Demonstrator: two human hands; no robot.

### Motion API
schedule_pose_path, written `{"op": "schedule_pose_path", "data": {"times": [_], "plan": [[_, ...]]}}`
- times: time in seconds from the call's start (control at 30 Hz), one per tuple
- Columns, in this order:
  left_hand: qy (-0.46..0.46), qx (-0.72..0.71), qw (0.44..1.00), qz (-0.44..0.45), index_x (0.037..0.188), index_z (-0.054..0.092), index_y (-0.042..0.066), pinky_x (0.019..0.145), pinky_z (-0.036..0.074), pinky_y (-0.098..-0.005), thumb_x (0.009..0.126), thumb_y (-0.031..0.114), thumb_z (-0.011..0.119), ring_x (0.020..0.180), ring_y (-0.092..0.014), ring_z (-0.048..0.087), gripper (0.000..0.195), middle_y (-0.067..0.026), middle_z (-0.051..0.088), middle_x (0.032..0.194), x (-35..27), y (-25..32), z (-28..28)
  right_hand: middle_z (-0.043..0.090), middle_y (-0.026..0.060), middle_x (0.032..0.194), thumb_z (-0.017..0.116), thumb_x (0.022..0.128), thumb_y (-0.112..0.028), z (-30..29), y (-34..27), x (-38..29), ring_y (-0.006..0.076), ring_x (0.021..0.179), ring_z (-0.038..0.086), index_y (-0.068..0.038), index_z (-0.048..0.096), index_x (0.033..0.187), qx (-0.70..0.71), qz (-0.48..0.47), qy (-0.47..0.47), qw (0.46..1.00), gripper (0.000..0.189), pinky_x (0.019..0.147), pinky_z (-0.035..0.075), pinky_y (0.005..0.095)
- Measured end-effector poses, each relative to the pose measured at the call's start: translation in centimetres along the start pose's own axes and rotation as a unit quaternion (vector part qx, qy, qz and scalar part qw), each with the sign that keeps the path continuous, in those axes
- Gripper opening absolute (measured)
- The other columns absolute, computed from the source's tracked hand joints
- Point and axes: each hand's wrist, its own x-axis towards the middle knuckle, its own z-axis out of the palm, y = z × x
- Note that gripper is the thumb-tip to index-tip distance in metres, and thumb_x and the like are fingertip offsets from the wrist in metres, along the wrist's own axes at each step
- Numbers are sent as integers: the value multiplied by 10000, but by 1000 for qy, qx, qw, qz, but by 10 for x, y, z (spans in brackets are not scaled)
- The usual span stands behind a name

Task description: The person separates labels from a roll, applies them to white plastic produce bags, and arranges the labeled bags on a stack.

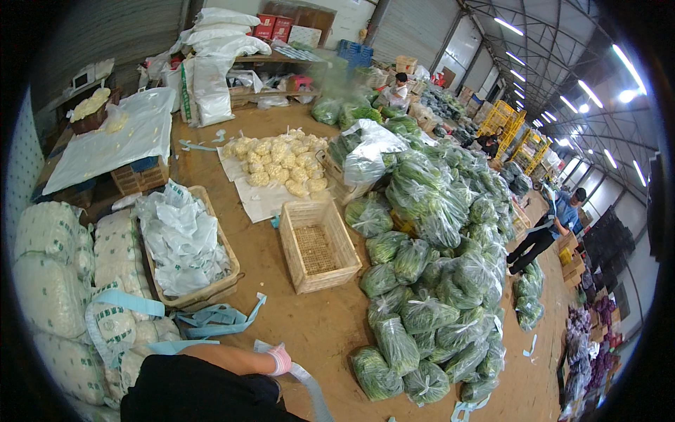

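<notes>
My left hand [280, 360], in a pink-and-white striped glove, is closed around a pale blue strip of labels or tape [312, 387]. A short end shows behind the hand, and a longer length hangs down to the bottom edge. My right hand is out of view. Left of my arm, a light blue strip [126, 301] loops over plump white printed sacks [50, 285]. More blue strips [221, 319] lie tangled on the floor above my forearm. Beyond them, a plastic crate [232, 258] holds crumpled whitish plastic bags [182, 242].
An empty, pale slatted crate [319, 279] stands ahead. Bagged green vegetables [437, 316] are heaped on the right. Bags of peeled, garlic-like cloves [282, 158] lie on a white sheet [263, 203]. A sheet-covered table [121, 142] stands left. A person [551, 224] holds blue strips at far right.
</notes>
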Motion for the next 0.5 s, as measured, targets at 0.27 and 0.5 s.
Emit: {"op": "schedule_pose_path", "data": {"times": [0.27, 0.5], "plan": [[45, -148, 987, 32, 790, 645, 110, 621, 485, -391, 631, 164, 580, 809, -257, 599, 180, -71, 632, 826, -16, 7, -22, 530, 151, 831, 604, 721, -245, 9, -18, 3, 272, 764, 523, -34, 485, 976, 160, 153, 14, 975, 352, 653, 418, 416], [-13, -193, 981, -33, 855, 641, 81, 636, 484, -398, 618, 222, 609, 807, -272, 596, 277, -100, 626, 847, -18, 27, -51, 531, 142, 854, 618, 733, -295, -8, -16, -5, 246, 768, 525, -47, 478, 998, 278, 259, 79, 921, 389, 655, 417, 412]]}}
